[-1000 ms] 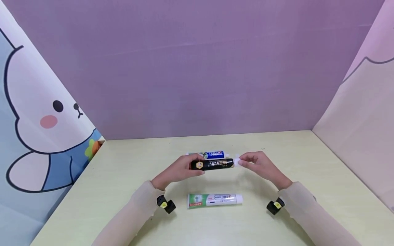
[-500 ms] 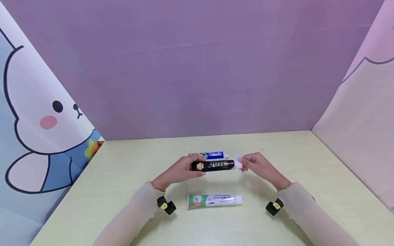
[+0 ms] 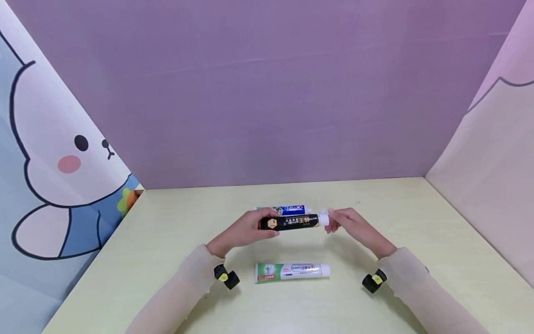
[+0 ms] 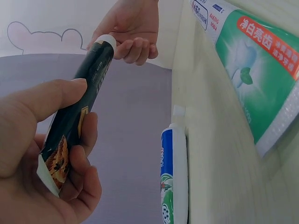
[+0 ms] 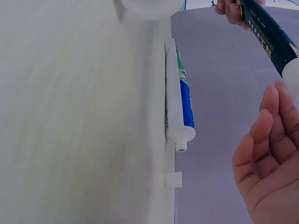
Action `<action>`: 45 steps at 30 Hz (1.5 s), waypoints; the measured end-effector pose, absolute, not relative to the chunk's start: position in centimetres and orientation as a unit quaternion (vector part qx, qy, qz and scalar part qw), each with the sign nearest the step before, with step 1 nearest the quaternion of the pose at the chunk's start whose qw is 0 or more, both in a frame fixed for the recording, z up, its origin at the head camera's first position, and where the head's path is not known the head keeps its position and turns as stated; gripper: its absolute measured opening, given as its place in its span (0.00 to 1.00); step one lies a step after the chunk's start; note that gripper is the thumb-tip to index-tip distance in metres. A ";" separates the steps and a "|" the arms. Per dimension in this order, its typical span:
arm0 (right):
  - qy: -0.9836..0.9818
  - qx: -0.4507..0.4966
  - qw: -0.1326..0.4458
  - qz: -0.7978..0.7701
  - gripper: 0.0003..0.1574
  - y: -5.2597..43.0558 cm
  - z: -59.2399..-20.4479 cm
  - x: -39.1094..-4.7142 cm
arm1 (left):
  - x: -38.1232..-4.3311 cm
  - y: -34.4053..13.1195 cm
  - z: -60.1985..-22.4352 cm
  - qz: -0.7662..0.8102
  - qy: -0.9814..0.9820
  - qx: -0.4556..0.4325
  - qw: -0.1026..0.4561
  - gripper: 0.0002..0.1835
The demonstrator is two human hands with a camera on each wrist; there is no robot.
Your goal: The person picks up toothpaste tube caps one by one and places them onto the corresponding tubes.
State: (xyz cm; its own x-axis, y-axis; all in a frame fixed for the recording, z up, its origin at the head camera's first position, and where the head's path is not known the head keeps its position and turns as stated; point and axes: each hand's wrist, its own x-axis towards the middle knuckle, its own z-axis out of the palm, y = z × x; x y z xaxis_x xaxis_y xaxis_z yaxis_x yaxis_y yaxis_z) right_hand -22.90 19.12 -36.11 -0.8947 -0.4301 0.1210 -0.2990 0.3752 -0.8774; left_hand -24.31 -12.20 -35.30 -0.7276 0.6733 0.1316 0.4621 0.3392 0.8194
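Note:
A black toothpaste tube (image 3: 292, 222) with gold lettering is held level above the table by my left hand (image 3: 250, 227), its thumb and fingers wrapped around the tail end. At the other end, my right hand (image 3: 354, 227) has its fingertips right at the white cap (image 3: 324, 219). In the left wrist view, thumb and fingers show on either side of this cap (image 4: 108, 40). Behind the black tube lies a blue and green toothpaste tube (image 3: 292, 210), its bare nozzle (image 5: 181, 147) showing. A green and white toothpaste tube (image 3: 292, 272) lies nearer the person.
A small loose white cap (image 5: 173, 179) sits on the table past the blue tube's nozzle. The pale wooden table (image 3: 187, 287) meets a purple back panel (image 3: 267, 116), with printed panels on both sides.
The right fingers and thumb shift around the black tube's white cap, which shows more fully now. The left hand keeps its grip on the tube, and the other tubes stay put.

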 end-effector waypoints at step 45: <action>0.839 -0.294 -0.039 -0.455 0.02 19.5 -36.5 -22.8 | -24.3 -11.9 -35.3 0.455 0.810 0.347 0.128 0.16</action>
State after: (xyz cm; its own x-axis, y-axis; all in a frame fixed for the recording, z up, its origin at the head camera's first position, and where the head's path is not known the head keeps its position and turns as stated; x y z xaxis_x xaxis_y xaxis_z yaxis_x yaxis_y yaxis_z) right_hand -22.80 19.52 -36.52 -0.8239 -0.4579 0.3339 -0.5296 0.4124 -0.7412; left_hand -24.25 -11.92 -35.29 -0.7257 0.6794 0.1086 0.4459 0.3443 0.8262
